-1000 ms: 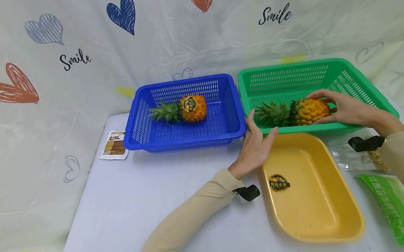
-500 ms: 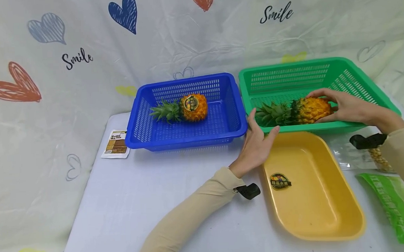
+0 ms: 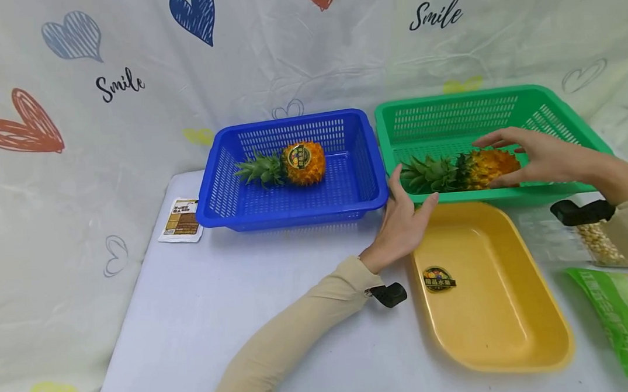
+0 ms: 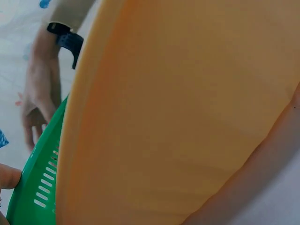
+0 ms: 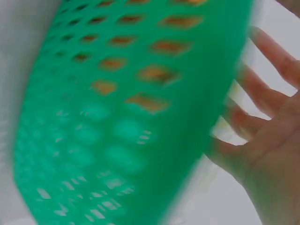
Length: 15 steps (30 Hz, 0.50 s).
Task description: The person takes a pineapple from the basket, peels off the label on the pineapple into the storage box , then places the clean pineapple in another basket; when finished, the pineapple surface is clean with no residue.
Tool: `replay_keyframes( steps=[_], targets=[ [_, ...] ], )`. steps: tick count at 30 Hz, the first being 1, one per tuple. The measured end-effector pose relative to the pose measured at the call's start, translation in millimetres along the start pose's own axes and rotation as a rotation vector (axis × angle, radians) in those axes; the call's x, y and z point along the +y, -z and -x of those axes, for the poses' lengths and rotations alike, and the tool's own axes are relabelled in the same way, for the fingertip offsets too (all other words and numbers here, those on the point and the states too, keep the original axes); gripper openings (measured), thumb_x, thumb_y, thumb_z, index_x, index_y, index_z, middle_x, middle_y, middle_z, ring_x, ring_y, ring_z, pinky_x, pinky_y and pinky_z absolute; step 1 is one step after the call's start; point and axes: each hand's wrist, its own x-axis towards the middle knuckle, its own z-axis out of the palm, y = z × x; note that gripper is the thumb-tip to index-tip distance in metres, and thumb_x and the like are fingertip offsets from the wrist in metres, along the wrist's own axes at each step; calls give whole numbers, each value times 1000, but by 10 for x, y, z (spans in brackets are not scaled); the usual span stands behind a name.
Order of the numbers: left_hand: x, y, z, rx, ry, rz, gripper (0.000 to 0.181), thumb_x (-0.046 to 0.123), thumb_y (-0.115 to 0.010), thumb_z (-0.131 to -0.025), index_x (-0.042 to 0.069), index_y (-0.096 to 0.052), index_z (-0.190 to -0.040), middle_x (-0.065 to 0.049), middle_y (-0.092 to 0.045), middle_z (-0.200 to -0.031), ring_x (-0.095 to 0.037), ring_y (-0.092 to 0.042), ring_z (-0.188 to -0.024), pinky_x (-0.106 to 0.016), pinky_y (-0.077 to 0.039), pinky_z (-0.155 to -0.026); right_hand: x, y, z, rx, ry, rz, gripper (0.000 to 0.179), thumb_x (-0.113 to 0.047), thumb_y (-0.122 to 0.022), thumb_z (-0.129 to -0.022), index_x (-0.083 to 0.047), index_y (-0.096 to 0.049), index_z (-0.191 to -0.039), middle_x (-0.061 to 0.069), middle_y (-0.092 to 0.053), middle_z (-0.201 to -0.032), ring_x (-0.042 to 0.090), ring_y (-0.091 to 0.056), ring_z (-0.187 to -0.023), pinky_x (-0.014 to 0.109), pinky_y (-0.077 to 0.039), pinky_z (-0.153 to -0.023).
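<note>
In the head view the pineapple (image 3: pixel 468 172) lies on its side in the green basket (image 3: pixel 457 98), right of centre. The right hand (image 3: pixel 549 156) arches over its fruit end, thumb and fingers wide apart; whether they touch it I cannot tell. The left hand (image 3: pixel 402 224), fingers extended, is by the green basket's near left corner; a fingertip meets the rim in the left wrist view, where the yellow tray (image 3: pixel 487 305) fills most of the frame. The right wrist view shows orange through the basket's slots and the right hand's spread fingers. Only the head view gives the blue basket (image 3: pixel 294 217) with a second pineapple (image 3: pixel 289 166). A white table (image 3: pixel 219 323) bears everything, before a heart-printed cloth (image 3: pixel 260 46).
</note>
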Motion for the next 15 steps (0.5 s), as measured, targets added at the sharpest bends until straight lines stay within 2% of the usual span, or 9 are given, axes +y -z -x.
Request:
replay_keyframes(
  steps=[3,4,7,9,13,15],
  targets=[
    [15,1,-5,5,-8,-2,81,45,-51,-109,27,4,-167,-14,-2,-174,-24,-13,-159,-46,-28,-125,-228,61,-68,22,47,57,64,0,-83,-87,-6,-55,-145,6,-53,-142,4,-43,-123,37,-38,-104],
    [20,0,-4,5,-8,-3,81,45,-51,-109,27,4,-167,-14,-2,-174,-24,-13,-159,-46,-28,-125,-307,74,-85,34,69,71,61,-1,-82,-88,-5,-57,-143,10,-55,-140,3,-44,-122,28,-37,-104],
    [34,-1,-3,5,-6,-6,81,44,-52,-109,27,3,-166,-13,-3,-174,-23,-14,-159,-45,-28,-125,-537,95,-124,65,134,125,53,-4,-82,-90,-9,-63,-139,8,-60,-135,-7,-43,-116,8,-32,-90],
    [41,-1,-3,8,0,-10,81,44,-53,-109,27,2,-166,-14,-5,-174,-24,-17,-159,-45,-28,-125,-698,98,-150,69,176,136,49,-4,-81,-90,-11,-65,-136,7,-61,-132,-2,-46,-116,7,-32,-91],
    [38,11,9,10,8,-5,80,43,-52,-110,28,2,-166,-15,-11,-173,-26,-22,-157,-47,-30,-124,-987,64,-202,67,259,162,45,-2,-81,-90,-11,-66,-131,5,-63,-128,17,-52,-119,10,-33,-96],
    [29,26,32,0,10,6,77,42,-48,-111,28,3,-167,-15,-11,-173,-27,-22,-157,-47,-29,-125,-1107,30,-223,60,295,156,44,0,-81,-89,-10,-66,-129,7,-63,-128,25,-54,-120,21,-38,-102]
  ],
)
